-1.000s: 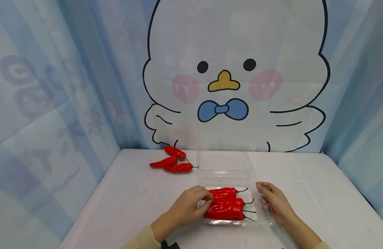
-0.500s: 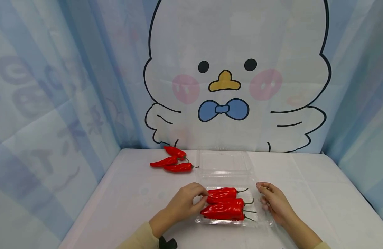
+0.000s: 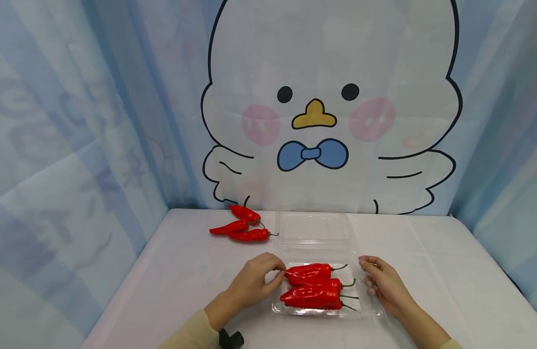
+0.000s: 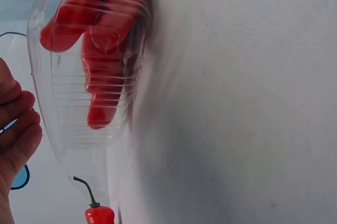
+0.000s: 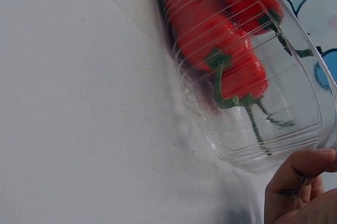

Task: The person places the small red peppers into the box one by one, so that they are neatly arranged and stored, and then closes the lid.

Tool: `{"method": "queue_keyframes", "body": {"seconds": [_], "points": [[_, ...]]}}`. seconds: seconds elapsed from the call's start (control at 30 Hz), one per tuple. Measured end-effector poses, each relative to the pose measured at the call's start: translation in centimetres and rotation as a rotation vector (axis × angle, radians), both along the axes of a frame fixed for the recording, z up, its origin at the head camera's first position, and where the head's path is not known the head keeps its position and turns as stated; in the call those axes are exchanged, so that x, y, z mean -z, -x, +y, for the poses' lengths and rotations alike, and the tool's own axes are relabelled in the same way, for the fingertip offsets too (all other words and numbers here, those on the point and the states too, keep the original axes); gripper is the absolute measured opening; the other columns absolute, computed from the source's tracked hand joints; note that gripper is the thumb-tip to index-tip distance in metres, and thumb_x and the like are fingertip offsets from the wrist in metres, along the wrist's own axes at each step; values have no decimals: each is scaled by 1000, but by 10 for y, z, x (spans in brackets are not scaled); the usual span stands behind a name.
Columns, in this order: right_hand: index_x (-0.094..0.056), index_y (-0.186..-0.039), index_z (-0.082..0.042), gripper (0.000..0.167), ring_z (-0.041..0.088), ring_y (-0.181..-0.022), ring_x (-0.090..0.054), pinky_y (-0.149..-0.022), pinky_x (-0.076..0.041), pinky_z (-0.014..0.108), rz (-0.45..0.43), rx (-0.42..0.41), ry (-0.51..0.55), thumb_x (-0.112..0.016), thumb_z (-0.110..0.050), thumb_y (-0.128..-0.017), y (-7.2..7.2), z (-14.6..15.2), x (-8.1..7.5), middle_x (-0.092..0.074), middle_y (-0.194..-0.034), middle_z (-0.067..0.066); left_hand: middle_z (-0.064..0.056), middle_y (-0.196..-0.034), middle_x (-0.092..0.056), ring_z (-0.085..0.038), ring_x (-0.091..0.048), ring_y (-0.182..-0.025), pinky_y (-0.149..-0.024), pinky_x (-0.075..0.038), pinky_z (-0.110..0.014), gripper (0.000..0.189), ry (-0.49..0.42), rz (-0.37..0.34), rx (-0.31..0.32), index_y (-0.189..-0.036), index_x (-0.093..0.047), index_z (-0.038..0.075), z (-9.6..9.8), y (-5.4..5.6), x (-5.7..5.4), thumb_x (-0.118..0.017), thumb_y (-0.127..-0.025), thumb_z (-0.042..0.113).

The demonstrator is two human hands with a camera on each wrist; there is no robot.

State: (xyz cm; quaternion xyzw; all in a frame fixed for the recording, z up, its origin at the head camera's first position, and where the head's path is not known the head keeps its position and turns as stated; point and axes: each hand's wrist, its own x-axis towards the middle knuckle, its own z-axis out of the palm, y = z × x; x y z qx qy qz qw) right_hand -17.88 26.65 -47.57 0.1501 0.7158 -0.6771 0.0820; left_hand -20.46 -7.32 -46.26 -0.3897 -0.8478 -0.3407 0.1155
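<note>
Several red chili peppers (image 3: pixel 314 294) with green stems lie side by side in a clear plastic clamshell container (image 3: pixel 280 307). My left hand (image 3: pixel 260 278) is at the container's left edge, close to the tip of the rearmost pepper. In the left wrist view, the loosely bent fingers (image 4: pixel 23 118) hold nothing and stay just outside the clear wall. At the opposite side, my right hand (image 3: pixel 385 286) pinches the container's rim; the right wrist view shows thumb and finger (image 5: pixel 310 163) at its corner. Part of that grip is hidden by the hand.
Three more red chili peppers (image 3: pixel 251 235) lie together at the table's back left. The container's clear lid (image 3: pixel 314 228) is folded back flat behind it. Blue curtains (image 3: pixel 120 121) border the white table (image 3: pixel 177 291). A dark object (image 3: pixel 230 339) shows beneath the left sleeve.
My left hand has drawn back leftward from over the peppers, uncovering their tips and the container's left edge. The right hand has stayed at the rim.
</note>
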Motion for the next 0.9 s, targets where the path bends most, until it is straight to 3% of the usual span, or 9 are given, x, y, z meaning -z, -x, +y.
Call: {"method": "queue_keyframes", "body": {"seconds": [0.9], "points": [[-40,-140,2,43,4,-59,-43,-50,-42,19,20,7,16,-53,-24,-108,0,-2,0,-49,-85,-5,6,-98,-73,-8,-67,-93,-87,-59,-23,8,61,28,-100,-103,-71,15,-15,16,10,-73,-95,14]]}}
